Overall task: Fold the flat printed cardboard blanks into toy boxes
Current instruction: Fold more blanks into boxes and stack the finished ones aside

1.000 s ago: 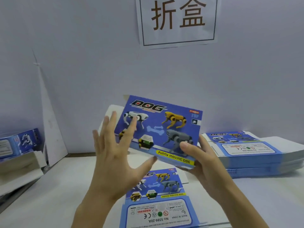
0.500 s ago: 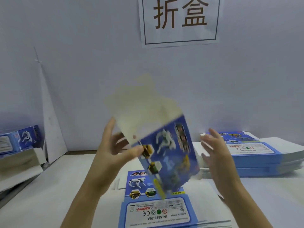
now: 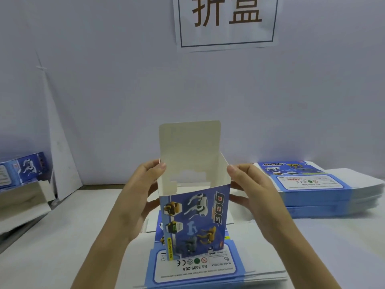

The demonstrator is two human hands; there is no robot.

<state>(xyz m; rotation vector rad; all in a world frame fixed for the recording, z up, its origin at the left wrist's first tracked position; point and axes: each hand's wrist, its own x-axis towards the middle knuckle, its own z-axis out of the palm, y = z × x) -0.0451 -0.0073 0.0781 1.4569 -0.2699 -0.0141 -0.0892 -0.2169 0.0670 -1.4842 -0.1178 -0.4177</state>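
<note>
A blue printed toy box with dog pictures stands upright and opened into a tube in the middle of the view. Its white top flap sticks straight up at the back. My left hand grips the box's left side, thumb at the upper left corner. My right hand grips the right side, thumb at the upper right corner. The box's lower end is over a stack of flat blanks lying on the table in front of me.
A second, thicker stack of flat blanks lies at the right. At the far left, a folded blue box sits in an open carton. A paper sign hangs on the white wall behind.
The blank was flat and face-on in both hands, then swung round in a blur. It is now upright, opened into a tube, with one hand on each side.
</note>
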